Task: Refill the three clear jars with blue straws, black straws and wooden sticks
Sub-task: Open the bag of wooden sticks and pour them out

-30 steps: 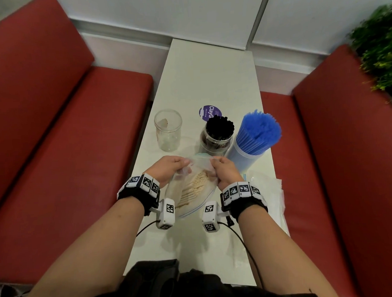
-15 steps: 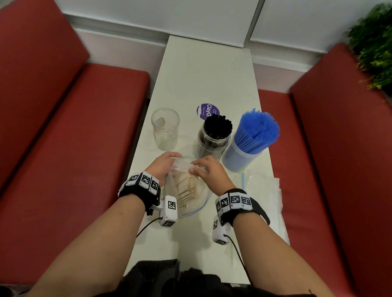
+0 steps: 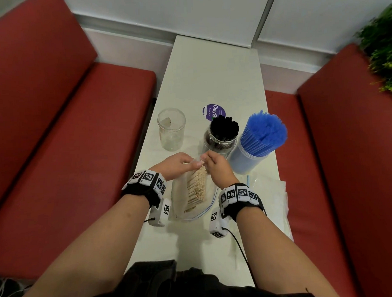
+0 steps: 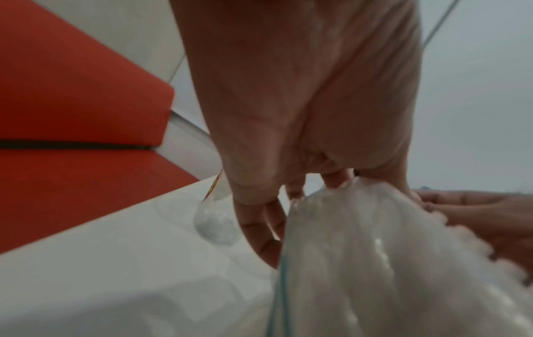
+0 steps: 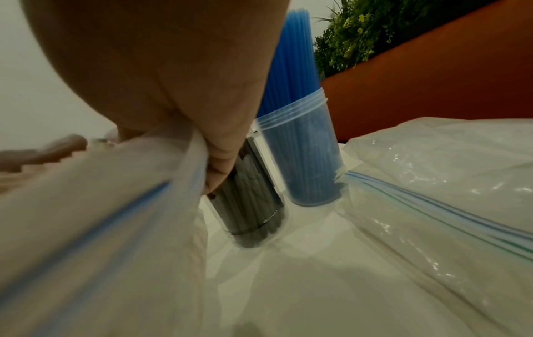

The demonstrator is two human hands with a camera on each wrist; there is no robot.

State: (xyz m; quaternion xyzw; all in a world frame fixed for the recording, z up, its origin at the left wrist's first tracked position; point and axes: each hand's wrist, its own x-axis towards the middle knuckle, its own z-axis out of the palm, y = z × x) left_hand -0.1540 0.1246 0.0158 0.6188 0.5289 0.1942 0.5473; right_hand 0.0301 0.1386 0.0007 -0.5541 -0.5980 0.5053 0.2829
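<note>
Low in the middle of the head view, the left hand [image 3: 175,164] and the right hand [image 3: 215,164] met at the far end of a clear zip bag [image 3: 181,200] lying on the table [image 3: 210,76]. Each hand's fingers were curled and pinching the film there; whether that end was the bag's mouth or its closed bottom could not be told. Inside lay the sticks [image 3: 197,188], a fanned row too many to count, just below the hands. The bag looked thin, slack and slippery, so a pinch at its edge, as both hands had, seemed the sound hold; the sticks looked light and stiff, likely to slide out together if the bag were tipped, and best gathered as one bundle around the middle. Three jars stood in a row above the hands: the empty jar [image 3: 172,129] at centre left, holding only a small scrap; the black-straw jar [image 3: 221,136] in the middle, already full; and the blue-straw jar [image 3: 255,150] at centre right, its straws splayed well above the rim. The jars looked rigid and smooth, and the empty one probably light enough to topple if knocked. At least one more zip bag [image 5: 432,171] lay empty and crumpled at the right of the right wrist view, touching the blue jar's base. One purple sticker [image 3: 213,112] lay beyond the black jar.
</note>
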